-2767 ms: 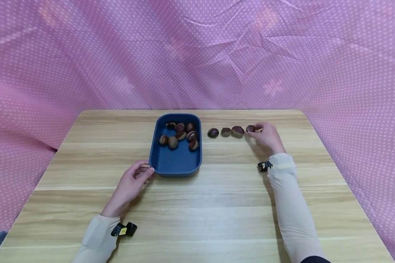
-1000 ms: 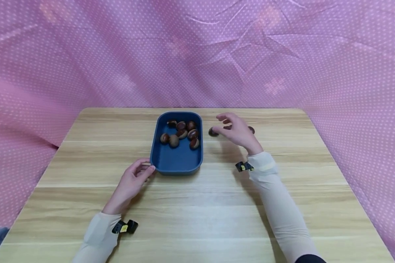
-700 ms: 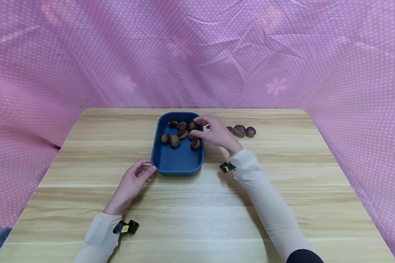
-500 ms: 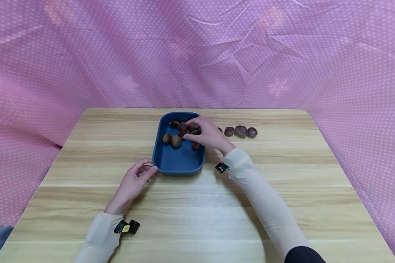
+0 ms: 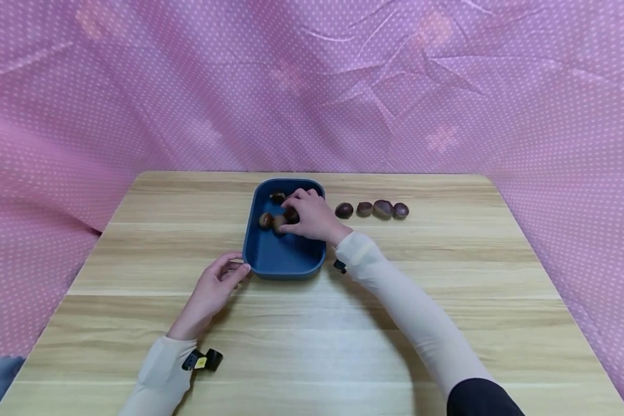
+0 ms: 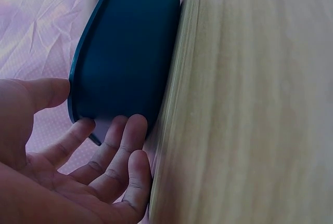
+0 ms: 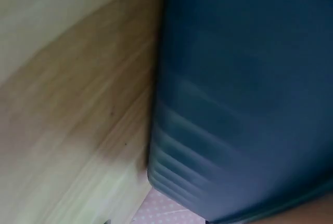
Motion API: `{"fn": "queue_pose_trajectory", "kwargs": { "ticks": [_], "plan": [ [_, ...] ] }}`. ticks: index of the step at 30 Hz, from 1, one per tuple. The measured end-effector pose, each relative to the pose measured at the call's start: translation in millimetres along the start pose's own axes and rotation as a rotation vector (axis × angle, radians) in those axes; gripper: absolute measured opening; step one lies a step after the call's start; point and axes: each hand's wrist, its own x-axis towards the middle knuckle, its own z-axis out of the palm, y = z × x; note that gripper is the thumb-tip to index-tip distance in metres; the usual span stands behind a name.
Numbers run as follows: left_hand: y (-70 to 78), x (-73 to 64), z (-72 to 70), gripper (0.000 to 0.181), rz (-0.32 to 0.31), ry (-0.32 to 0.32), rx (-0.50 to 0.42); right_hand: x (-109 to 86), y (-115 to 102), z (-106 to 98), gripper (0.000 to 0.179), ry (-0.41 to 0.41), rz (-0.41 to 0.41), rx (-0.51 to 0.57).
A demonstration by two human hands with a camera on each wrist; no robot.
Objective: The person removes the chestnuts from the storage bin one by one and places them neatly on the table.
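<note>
In the head view, a blue rectangular box (image 5: 286,268) holds several brown chestnuts, one of them at the left (image 5: 265,220). My left hand (image 5: 210,294) grips the box's near left corner; in the left wrist view its thumb (image 6: 49,93) is at the rim and fingertips touch the outer wall (image 6: 125,42). My right hand (image 5: 314,218) reaches over the right rim into the box. Its thumb and fingers are spread apart around a dark chestnut (image 5: 291,216), hiding others. The right wrist view shows mostly the box's outer wall (image 7: 244,89).
Right of the box, several chestnuts lie in a row on the wooden table (image 5: 312,346), the largest one (image 5: 383,209) among them. A pink dotted cloth (image 5: 312,86) hangs behind and around the table. Black wrist cameras, such as the left one (image 5: 203,360), jut from both sleeves.
My right hand set a chestnut at the right end of the row, let go, then moved left into the box among the chestnuts. The left hand has stayed at the corner.
</note>
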Motion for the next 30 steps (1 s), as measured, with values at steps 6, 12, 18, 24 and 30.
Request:
{"fn": "queue_pose_trajectory", "kwargs": {
  "ticks": [6,12,18,24,30],
  "plan": [
    [1.3,-1.1,1.3,0.041,-0.004,-0.003,0.002,0.3,-1.9,5.5,0.056,-0.009,0.008,-0.173],
    [0.0,-1.0,1.8,0.043,0.017,0.011,0.010,2.4,-3.6,8.7,0.058,-0.028,0.001,-0.284],
    [-1.7,0.2,2.1,0.042,0.052,0.029,0.009,3.7,-6.0,9.5,0.059,-0.038,0.006,-0.330],
    [-2.2,-1.8,2.3,0.044,0.037,0.017,0.006,3.5,-5.6,12.3,0.061,-0.054,0.015,-0.358],
    [-2.1,-1.2,3.6,0.045,0.009,0.016,-0.005,1.5,-4.0,10.4,0.058,-0.019,0.015,-0.300]
  ]
}}
